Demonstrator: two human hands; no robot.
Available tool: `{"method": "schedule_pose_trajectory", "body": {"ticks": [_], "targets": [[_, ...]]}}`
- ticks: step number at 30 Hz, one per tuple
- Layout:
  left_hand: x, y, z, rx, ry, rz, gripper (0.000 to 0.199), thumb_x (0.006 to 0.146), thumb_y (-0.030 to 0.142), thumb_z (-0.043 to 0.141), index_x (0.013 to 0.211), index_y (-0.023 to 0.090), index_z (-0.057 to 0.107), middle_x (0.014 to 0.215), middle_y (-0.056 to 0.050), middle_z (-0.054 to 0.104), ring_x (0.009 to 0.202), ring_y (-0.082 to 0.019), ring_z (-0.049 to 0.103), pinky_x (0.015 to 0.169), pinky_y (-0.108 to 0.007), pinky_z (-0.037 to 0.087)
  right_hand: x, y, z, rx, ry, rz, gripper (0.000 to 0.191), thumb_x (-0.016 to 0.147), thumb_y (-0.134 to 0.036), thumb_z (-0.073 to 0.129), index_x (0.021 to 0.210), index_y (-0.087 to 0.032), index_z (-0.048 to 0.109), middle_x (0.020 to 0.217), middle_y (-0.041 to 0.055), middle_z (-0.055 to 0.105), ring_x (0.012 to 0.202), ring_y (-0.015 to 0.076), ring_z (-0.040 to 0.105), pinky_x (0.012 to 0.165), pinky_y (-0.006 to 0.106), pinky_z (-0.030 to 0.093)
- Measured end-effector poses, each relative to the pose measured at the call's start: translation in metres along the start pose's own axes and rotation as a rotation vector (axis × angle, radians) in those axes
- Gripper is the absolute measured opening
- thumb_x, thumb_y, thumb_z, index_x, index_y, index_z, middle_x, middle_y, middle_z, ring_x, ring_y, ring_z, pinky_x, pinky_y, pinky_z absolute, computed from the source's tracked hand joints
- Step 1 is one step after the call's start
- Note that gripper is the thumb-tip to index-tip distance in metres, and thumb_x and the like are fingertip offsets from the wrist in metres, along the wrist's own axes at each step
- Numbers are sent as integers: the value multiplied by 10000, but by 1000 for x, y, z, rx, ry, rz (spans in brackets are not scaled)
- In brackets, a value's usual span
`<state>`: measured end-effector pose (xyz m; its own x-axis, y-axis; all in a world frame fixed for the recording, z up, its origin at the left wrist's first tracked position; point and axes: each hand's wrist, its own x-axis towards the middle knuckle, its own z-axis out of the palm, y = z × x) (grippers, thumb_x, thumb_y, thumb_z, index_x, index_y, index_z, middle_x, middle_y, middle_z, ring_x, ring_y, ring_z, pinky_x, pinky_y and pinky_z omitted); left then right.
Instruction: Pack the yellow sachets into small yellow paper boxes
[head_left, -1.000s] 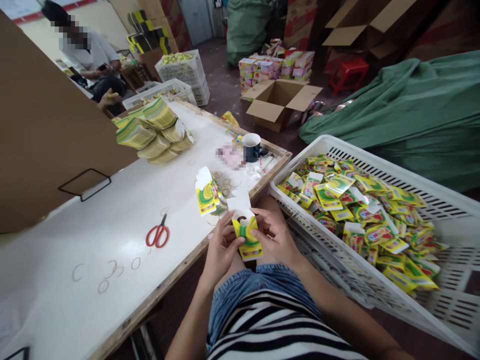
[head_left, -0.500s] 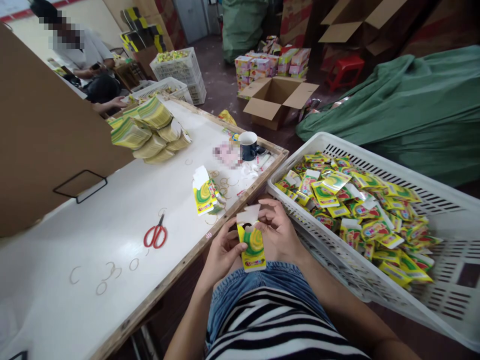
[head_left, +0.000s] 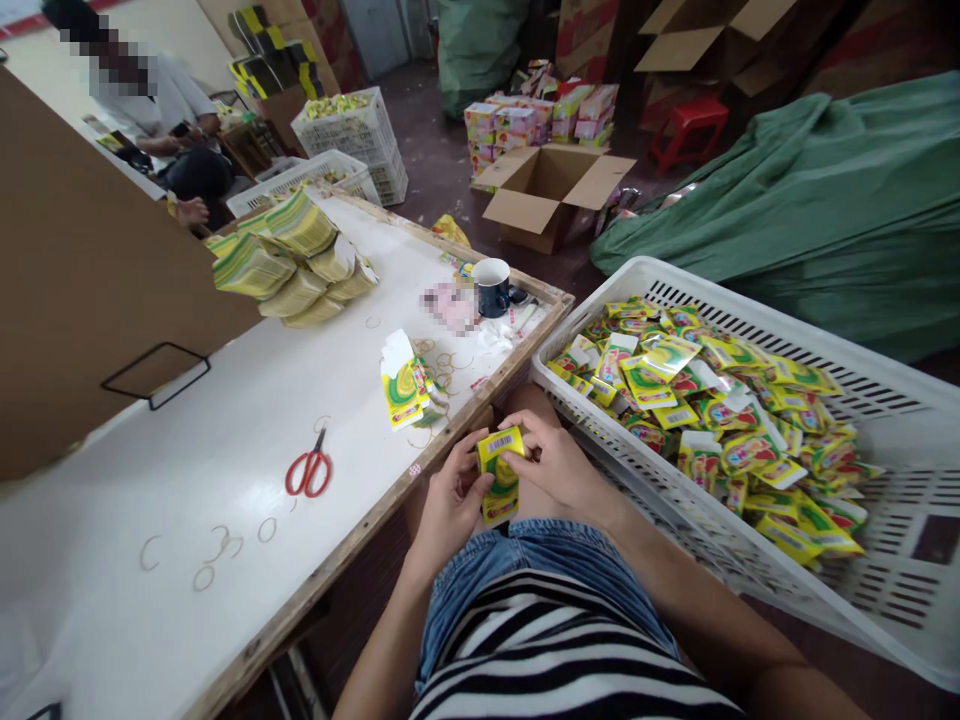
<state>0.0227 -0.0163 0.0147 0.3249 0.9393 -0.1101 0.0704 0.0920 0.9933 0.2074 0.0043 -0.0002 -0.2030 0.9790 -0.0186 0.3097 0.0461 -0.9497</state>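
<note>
Squarely between our two hands, just right of the lower centre of the frame, sits the small yellow box (head_left: 501,485), with its long axis running almost straight up and down the picture. Neither hand is nearer, since both touch it. Our left hand (head_left: 454,490) grips it from the left, thumb on the lower front face and the other fingers curled mostly out of sight behind. Our right hand (head_left: 551,458) pinches the upper right part, thumb on the face and fingertips at the top edge, right by the barcode panel (head_left: 501,441) at the upper end.

To the left hand's upper left, a group of cartons (head_left: 405,388) stands on the white table (head_left: 217,450); to the right hand's right lies the plastic crate (head_left: 922,440), heaped with yellow packs (head_left: 727,410).

Half a second ago, we saw a white flap standing up at the box's top and a dark gap below it; now neither shows, and the yellow barcode panel covers that end. The box also looks shorter from our view. In the upper left, a co-worker's hand (head_left: 193,212) now appears farther left than it did then.
</note>
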Motion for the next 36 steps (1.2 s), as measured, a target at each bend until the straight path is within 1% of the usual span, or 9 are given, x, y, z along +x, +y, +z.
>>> {"method": "schedule_pose_trajectory", "body": {"ticks": [7,13,16,19,23,25,29,32,36], "targets": [[8,5,-4,-146,55,23,497,845,285,724,1297,227,525,1133,-93,733,998,-210,715,863,-312,573,-1,-2,1,-63,46,-106,380,912,-273,578,1288,-220,584,605,-56,572,546,137,535,545,233,390],[12,9,2,-200,28,40,479,822,291,752,1249,214,549,1081,-103,743,939,-221,730,795,-311,586,-4,-3,1,128,159,-171,295,959,-329,547,1210,-233,670,1156,72,700,904,180,667,752,282,533],[14,11,7,-143,38,99,461,852,304,718,1270,227,540,1089,-100,733,966,-215,719,850,-336,576,-7,-8,-1,193,182,-204,271,957,-329,562,1186,-234,668,1148,72,706,949,190,675,790,302,550],[22,15,-3,18,252,242,440,875,327,678,1278,242,524,1151,-100,692,1060,-217,679,944,-377,538,-9,-14,-19,20,623,-269,178,931,-311,603,1045,-218,704,1022,73,695,923,208,638,757,326,526],[42,14,-50,349,830,322,517,806,346,723,1250,205,499,1187,-112,600,1119,-233,600,940,-382,506,-11,-12,-46,-206,1201,-255,198,879,-319,675,1019,-182,700,1096,121,615,1011,252,569,716,341,471],[51,9,-74,397,929,155,623,754,354,753,1272,164,465,1038,-86,611,951,-217,620,812,-356,518,-12,-8,-48,-196,1155,-235,197,881,-336,667,1000,-181,693,1088,119,608,1004,250,566,724,347,466],[54,3,-95,256,802,-29,640,759,342,725,1293,111,456,771,2,604,707,-165,609,712,-315,504,-13,-2,-24,-50,921,-191,151,922,-331,599,959,-202,666,990,73,624,842,200,579,699,332,468],[35,10,-80,232,792,103,594,793,374,709,1296,123,517,805,-11,622,733,-158,615,727,-296,500,-15,-12,-2,35,791,-218,130,956,-278,544,994,-217,653,935,62,639,772,189,588,679,329,482],[-1,21,-38,296,583,216,369,887,365,646,1212,191,649,912,-42,656,813,-167,608,751,-278,485,-15,-37,19,-104,569,-432,271,951,-216,538,1210,-247,614,1221,121,639,1130,273,599,928,433,489]]}}
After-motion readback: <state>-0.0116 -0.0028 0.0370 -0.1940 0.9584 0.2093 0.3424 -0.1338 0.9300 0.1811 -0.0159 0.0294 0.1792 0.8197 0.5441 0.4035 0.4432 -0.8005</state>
